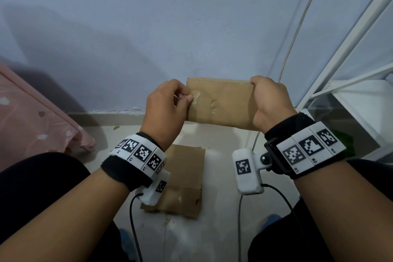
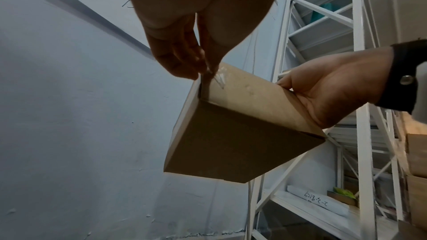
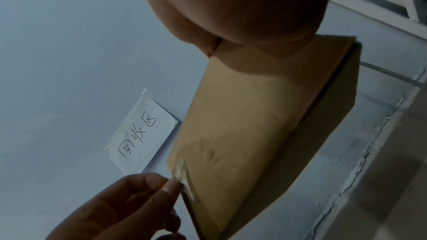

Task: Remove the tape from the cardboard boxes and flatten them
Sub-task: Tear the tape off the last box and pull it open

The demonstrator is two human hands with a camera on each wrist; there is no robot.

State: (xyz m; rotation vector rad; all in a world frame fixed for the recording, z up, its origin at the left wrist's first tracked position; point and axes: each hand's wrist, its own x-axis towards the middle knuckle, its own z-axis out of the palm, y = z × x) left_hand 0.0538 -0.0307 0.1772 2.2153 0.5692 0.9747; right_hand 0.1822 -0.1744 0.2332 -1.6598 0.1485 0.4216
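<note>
- cardboard box (image 1: 221, 102): brown, matte, dented face, held in the air in front of the wall (image 1: 127, 38).
- tape (image 1: 196, 97): clear, crinkled strip at the box's left edge.
- left hand (image 1: 164, 110): thumb and fingers pinch the tape end.
- right hand (image 1: 271, 103): fingers wrapped round the box's right end.
- Cardboard count: 2. Second is a flattened box (image 1: 182, 181) on the floor, head view only.
- paper sign (image 3: 142, 137) with handwriting: readable in right wrist view only.
- white metal shelving (image 2: 328, 25): fullest in left wrist view.

box (image 1: 221, 102) held up between both hands | left hand (image 1: 165, 108) at its left end, on tape (image 1: 195, 97) | right hand (image 1: 270, 102) at right end | flattened cardboard (image 1: 182, 178) on floor (image 1: 221, 225) below | shelf rack (image 1: 350, 83) to the right
</note>
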